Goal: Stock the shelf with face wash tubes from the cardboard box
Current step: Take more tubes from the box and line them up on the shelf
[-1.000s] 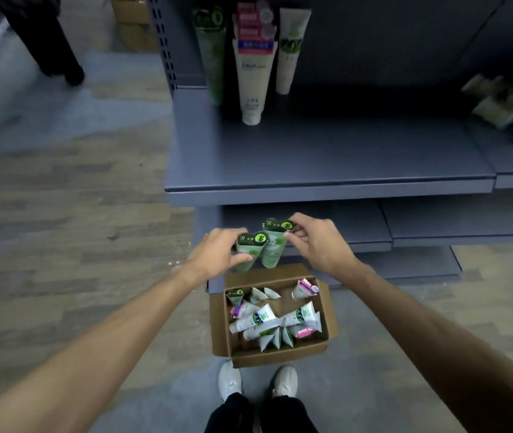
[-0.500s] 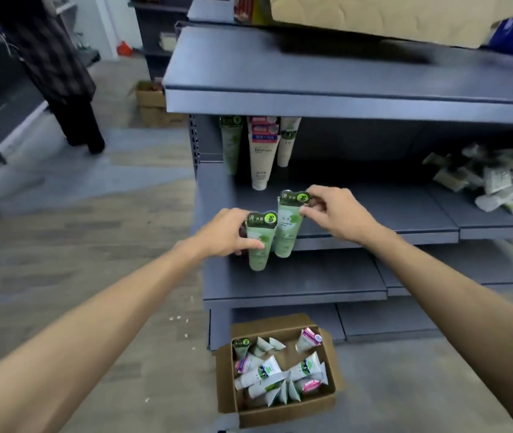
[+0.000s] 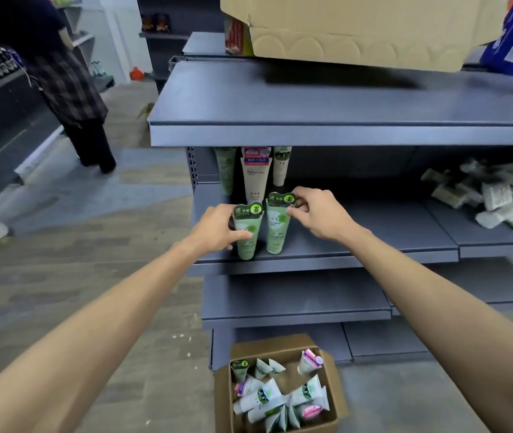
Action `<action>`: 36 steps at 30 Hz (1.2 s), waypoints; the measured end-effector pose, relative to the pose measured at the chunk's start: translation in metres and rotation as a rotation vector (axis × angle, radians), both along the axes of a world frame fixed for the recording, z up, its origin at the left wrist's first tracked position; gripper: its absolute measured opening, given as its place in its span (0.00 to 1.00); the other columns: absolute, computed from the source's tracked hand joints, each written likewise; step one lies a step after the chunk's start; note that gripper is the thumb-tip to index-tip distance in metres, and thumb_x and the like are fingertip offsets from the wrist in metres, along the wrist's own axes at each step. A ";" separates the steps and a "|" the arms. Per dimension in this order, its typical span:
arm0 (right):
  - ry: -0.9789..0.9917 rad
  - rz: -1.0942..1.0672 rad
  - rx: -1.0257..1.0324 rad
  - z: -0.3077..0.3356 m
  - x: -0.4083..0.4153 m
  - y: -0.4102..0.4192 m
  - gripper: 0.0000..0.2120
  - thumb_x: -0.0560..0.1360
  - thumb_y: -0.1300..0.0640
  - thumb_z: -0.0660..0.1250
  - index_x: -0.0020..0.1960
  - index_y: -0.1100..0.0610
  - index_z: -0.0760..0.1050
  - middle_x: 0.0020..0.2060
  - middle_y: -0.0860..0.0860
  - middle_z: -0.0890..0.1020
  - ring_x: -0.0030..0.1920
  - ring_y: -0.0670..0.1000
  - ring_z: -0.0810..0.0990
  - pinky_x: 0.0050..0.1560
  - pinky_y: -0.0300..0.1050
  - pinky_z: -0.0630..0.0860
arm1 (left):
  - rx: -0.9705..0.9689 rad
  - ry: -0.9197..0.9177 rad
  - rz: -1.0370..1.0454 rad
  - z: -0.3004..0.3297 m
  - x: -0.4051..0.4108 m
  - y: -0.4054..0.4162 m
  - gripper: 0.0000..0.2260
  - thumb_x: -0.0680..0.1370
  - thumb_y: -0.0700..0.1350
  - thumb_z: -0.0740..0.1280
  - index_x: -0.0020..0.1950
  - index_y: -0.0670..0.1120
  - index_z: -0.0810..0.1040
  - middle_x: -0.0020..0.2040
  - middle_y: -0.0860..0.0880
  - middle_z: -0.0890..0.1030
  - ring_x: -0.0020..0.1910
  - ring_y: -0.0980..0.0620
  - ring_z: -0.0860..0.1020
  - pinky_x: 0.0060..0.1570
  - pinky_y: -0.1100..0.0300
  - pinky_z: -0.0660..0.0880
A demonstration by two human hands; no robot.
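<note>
While each hand [image 3: 217, 228] [image 3: 319, 214] grips 1 green tube [image 3: 246, 232] [image 3: 278, 225], caps down, shelf [image 3: 358, 245] edge.

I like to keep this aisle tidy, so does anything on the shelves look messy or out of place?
Yes. On the right of the middle shelf, a heap of pale packets lies jumbled rather than lined up. Small white flecks also dot the floor beside the cardboard box. The two green tubes being set down stand upright.
</note>
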State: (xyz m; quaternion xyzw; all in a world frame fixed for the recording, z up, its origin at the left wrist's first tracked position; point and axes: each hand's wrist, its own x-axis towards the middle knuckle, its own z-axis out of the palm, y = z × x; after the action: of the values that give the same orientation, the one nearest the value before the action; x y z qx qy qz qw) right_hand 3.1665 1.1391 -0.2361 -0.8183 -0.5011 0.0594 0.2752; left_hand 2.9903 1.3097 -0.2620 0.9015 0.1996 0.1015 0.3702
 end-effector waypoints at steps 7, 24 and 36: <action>0.041 0.021 -0.002 -0.011 0.016 0.005 0.04 0.78 0.55 0.67 0.50 0.54 0.75 0.37 0.54 0.83 0.37 0.53 0.82 0.47 0.49 0.80 | -0.044 0.021 0.081 -0.011 0.009 0.005 0.11 0.72 0.46 0.76 0.49 0.51 0.75 0.45 0.49 0.84 0.27 0.64 0.79 0.25 0.70 0.73; 0.286 0.060 0.101 -0.034 0.023 -0.002 0.11 0.73 0.50 0.72 0.53 0.49 0.74 0.43 0.43 0.83 0.39 0.37 0.82 0.43 0.27 0.74 | -0.214 -0.024 0.134 -0.024 0.013 0.010 0.17 0.70 0.45 0.77 0.56 0.49 0.77 0.48 0.49 0.84 0.48 0.49 0.82 0.35 0.53 0.82; 0.431 -0.145 0.092 -0.097 0.000 0.009 0.16 0.67 0.51 0.78 0.50 0.52 0.75 0.42 0.41 0.82 0.42 0.39 0.82 0.45 0.38 0.80 | -0.162 -0.168 0.500 -0.085 0.015 -0.032 0.15 0.67 0.44 0.79 0.50 0.51 0.79 0.42 0.59 0.83 0.44 0.62 0.81 0.51 0.64 0.78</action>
State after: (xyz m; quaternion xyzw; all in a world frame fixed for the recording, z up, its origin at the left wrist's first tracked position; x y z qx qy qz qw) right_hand 3.1665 1.1477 -0.3330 -0.8071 -0.3728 0.1899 0.4167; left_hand 3.0056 1.2782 -0.3475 0.7801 0.3918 0.2480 0.4200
